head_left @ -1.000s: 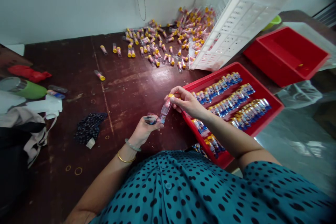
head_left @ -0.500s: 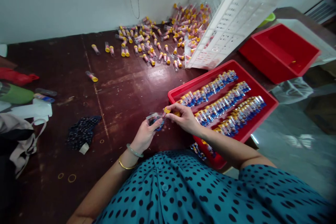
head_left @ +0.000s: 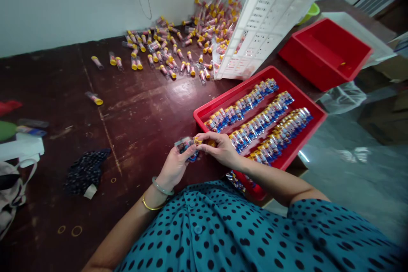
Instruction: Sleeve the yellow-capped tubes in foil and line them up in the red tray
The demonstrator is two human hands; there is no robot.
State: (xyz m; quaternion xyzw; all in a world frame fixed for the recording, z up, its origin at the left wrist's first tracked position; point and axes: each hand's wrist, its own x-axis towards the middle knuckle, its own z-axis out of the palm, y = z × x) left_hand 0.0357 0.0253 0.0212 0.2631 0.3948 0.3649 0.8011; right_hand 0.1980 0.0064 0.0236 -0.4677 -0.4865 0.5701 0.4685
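Above the near table edge, my left hand (head_left: 175, 165) is closed on a small clear plastic packet with blue print (head_left: 184, 144). My right hand (head_left: 225, 152) pinches a yellow cap (head_left: 197, 140) right at the packet's end; most of whatever is under the cap is hidden by fingers and packet. A second yellow piece (head_left: 211, 143) shows inside the curl of my right fingers. Close by on the right lies a red tray (head_left: 219, 103) holding rows of filled packets (head_left: 259, 126) with yellow tops and blue bottoms.
Many yellow-capped clear tubes (head_left: 172, 57) are strewn along the wall, beside an upright white plastic crate (head_left: 255, 25). A deep red bin (head_left: 309, 57) stands at the right. On the left are a dark cloth (head_left: 84, 172), a bag (head_left: 11, 195) and rubber bands (head_left: 76, 231).
The yellow cap in my right fingers has come closer to the packet, and my hands have drawn together. The whole view has shifted, so things sit further left in the picture.
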